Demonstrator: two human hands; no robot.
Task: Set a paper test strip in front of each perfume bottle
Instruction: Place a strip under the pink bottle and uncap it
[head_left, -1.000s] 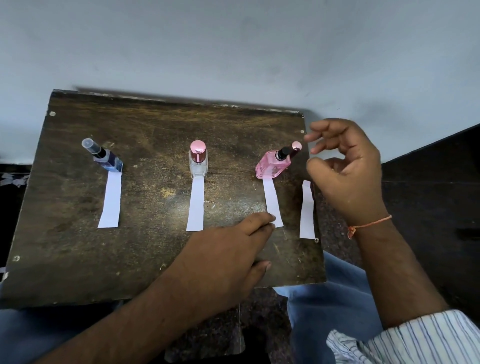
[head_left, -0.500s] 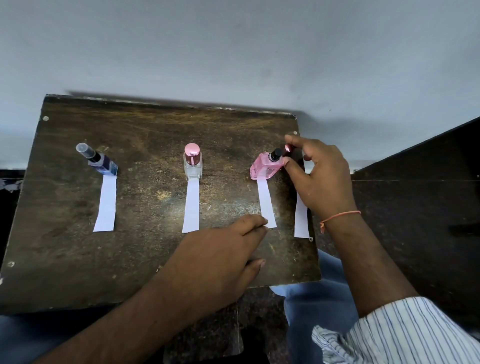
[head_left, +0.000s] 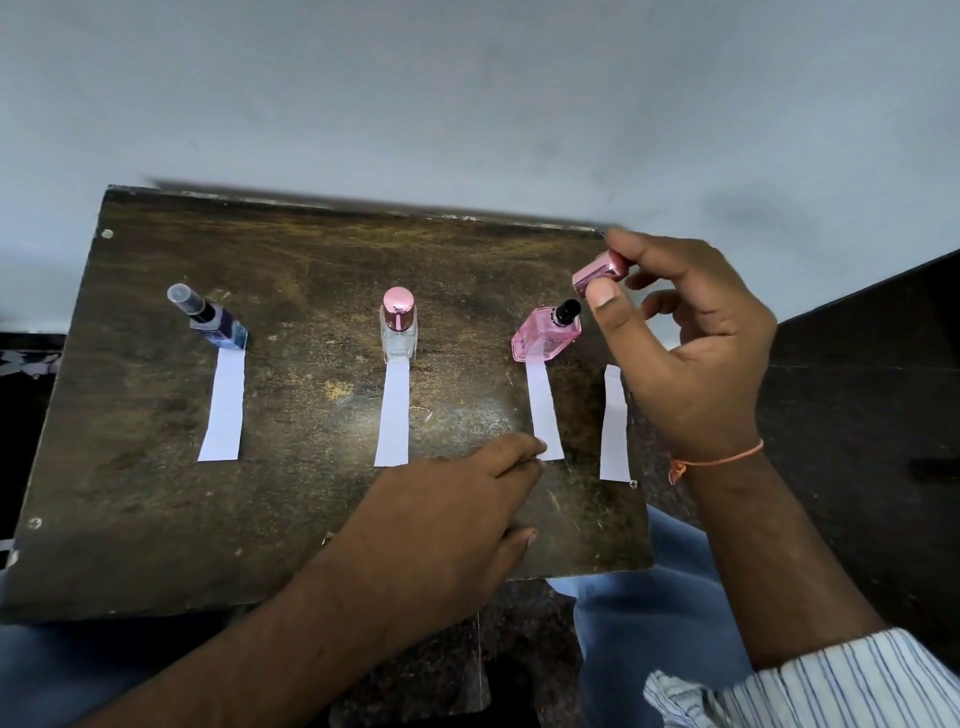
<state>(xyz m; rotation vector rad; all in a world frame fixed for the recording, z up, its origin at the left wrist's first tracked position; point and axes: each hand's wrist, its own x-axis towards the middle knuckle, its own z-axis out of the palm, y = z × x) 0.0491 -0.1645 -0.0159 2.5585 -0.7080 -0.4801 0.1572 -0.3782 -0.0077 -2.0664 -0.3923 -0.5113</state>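
Three perfume bottles stand in a row on a dark wooden board (head_left: 156, 509): a blue bottle (head_left: 218, 325) at the left, a clear bottle with a pink cap (head_left: 398, 327) in the middle, and a pink bottle (head_left: 545, 338) at the right with its black sprayer bare. A white paper strip lies in front of each: the left strip (head_left: 223, 405), the middle strip (head_left: 393, 413), the right strip (head_left: 543, 405). A fourth strip (head_left: 614, 423) lies near the board's right edge. My right hand (head_left: 685, 353) pinches the pink cap (head_left: 597, 271) above the pink bottle. My left hand (head_left: 447, 525) rests flat, fingertips on the right strip's near end.
The board sits against a pale grey wall (head_left: 467, 104). A dark surface (head_left: 872, 415) lies to the right of the board. My legs in blue jeans (head_left: 649, 597) are below the board's near edge.
My right hand reached to the pink bottle, took its pink cap and lifted it off up and to the right. My left hand stayed on the right strip's end.
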